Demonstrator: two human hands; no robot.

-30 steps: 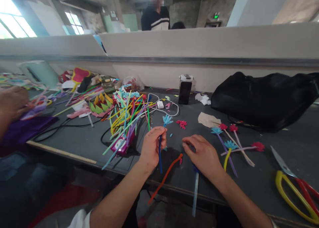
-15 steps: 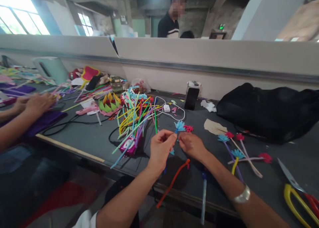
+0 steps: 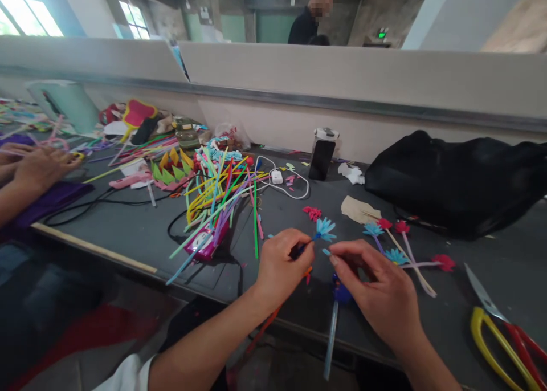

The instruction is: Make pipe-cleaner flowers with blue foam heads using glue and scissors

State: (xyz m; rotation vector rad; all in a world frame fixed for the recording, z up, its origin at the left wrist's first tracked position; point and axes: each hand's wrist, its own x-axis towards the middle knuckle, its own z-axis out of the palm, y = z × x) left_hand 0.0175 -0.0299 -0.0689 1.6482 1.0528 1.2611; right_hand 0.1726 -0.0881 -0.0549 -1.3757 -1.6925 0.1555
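My left hand [image 3: 285, 265] is closed in a pinch around the dark blue stem of a light blue pipe-cleaner flower [image 3: 325, 229], whose petals fan out past the fingertips. Close to its right, my right hand [image 3: 376, 282] pinches a short light blue pipe-cleaner piece [image 3: 326, 252] between thumb and fingers, just below the flower and apart from it. Under the hands lies a blue glue gun [image 3: 341, 290], partly covered, with a clear glue stick [image 3: 330, 339] jutting over the table edge. An orange pipe cleaner [image 3: 262, 328] hangs partly behind my left forearm.
Pink pieces [image 3: 312, 213] lie beyond the hands. Several red and blue flowers [image 3: 401, 227] and scissors [image 3: 491, 322] are on the right, before a black bag [image 3: 453, 186]. Loose pipe cleaners [image 3: 222, 197] pile up left of centre. A co-worker's hands [image 3: 40, 166] work at far left.
My right hand has turned and now holds a small light blue piece. The flower in my left hand has tilted over to the right. The view has shifted slightly.
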